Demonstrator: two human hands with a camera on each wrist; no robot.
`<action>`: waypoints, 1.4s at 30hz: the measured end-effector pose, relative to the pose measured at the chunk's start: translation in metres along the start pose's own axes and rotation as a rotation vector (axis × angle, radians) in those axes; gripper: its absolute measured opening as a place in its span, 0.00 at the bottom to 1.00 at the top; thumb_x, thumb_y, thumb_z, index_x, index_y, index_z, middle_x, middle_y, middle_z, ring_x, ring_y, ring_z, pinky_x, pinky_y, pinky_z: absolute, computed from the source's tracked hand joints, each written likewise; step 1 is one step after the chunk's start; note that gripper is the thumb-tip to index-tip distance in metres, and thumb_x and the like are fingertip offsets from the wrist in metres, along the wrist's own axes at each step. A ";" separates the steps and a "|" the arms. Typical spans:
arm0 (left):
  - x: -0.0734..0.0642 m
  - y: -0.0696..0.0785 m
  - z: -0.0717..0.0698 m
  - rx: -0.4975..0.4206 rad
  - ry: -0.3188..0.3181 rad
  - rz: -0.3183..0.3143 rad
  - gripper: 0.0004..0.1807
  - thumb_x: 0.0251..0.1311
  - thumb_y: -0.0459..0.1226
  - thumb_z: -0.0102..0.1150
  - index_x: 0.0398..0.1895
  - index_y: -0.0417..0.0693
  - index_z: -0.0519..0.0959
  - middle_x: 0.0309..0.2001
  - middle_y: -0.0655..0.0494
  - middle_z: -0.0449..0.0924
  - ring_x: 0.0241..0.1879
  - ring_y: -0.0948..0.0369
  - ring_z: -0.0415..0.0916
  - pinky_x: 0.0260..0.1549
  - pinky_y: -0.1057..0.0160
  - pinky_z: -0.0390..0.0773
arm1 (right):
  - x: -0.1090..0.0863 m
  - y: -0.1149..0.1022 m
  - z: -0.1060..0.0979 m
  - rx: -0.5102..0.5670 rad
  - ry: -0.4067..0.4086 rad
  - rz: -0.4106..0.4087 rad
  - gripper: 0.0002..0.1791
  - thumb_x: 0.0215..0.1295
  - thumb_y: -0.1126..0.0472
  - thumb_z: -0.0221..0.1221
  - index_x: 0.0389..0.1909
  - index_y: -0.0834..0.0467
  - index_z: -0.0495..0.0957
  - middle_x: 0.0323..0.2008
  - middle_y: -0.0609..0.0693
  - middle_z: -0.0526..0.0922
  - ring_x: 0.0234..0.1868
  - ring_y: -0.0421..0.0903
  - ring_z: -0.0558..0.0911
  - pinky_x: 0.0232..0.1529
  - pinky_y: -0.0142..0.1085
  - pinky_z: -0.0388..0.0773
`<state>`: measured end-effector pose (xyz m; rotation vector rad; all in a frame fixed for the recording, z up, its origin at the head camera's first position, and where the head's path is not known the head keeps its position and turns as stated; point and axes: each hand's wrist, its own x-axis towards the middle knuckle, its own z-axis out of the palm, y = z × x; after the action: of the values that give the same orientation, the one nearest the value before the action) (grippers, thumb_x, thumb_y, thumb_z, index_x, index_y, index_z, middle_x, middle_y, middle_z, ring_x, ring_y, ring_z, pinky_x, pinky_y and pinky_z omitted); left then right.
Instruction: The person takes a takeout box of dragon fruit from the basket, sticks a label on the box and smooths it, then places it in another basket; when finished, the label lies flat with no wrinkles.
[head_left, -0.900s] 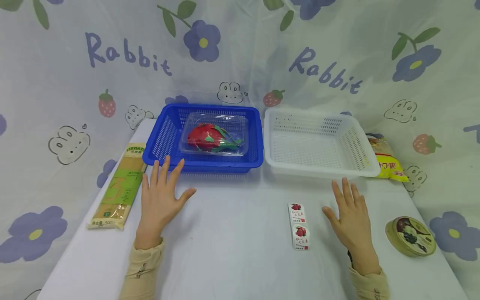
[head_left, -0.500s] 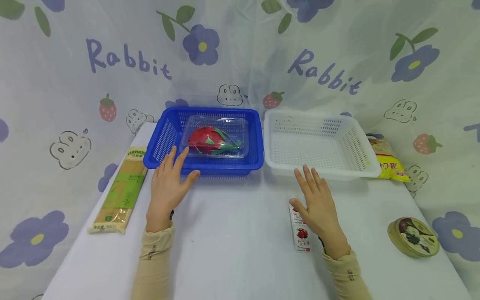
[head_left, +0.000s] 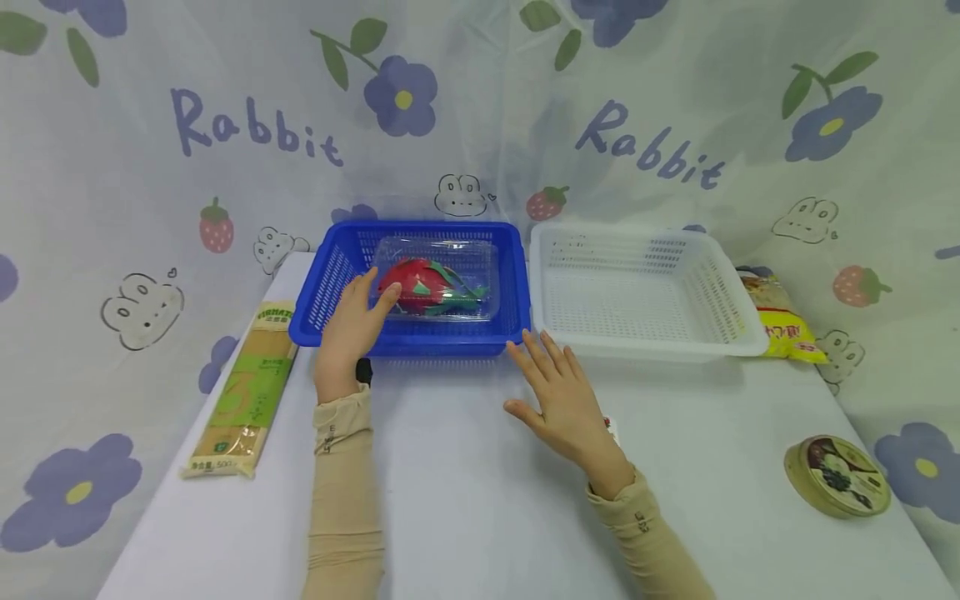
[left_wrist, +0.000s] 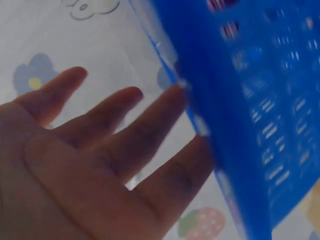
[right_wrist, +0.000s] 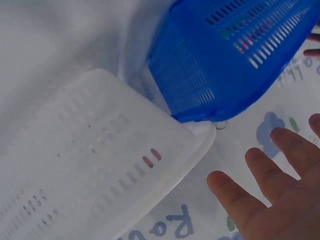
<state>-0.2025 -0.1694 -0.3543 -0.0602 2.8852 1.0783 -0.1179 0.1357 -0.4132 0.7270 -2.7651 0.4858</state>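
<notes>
A blue basket (head_left: 412,346) holds a clear plastic box (head_left: 480,258) with a red and green dragon fruit (head_left: 412,283) inside. Over the basket's front left rim reaches my left hand (head_left: 349,327), its thumb and fingers overlapping the box's left end in the head view. From the left wrist, the loosely extended fingers (left_wrist: 142,130) meet the blue rim. My right hand (head_left: 564,408) hovers with spread fingers in front of the two baskets' adjoining corners, holding nothing. Behind its wrist, most of a strip of stickers (head_left: 611,427) is hidden.
A white basket (head_left: 652,348) stands right of the blue one. A packet of noodles (head_left: 247,400) lies at the left edge. At the right are a yellow snack bag (head_left: 787,333) and a round tin (head_left: 838,477). A printed curtain (head_left: 480,100) hangs behind.
My left hand has moved forward and right, from before the blue basket to over its rim. My right hand has swung left, passing over the stickers toward the blue basket.
</notes>
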 end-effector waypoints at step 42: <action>0.097 0.020 -0.012 0.141 -0.413 -0.269 0.60 0.60 0.57 0.58 0.76 0.52 0.23 0.77 0.36 0.31 0.75 0.35 0.37 0.71 0.37 0.52 | 0.028 -0.011 0.025 0.018 -0.045 0.010 0.50 0.62 0.23 0.19 0.73 0.50 0.59 0.76 0.50 0.57 0.77 0.55 0.52 0.72 0.62 0.52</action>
<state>-0.3011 -0.1639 -0.3393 -0.1887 2.4844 0.7371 -0.1400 0.1055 -0.4249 0.7372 -2.8112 0.5027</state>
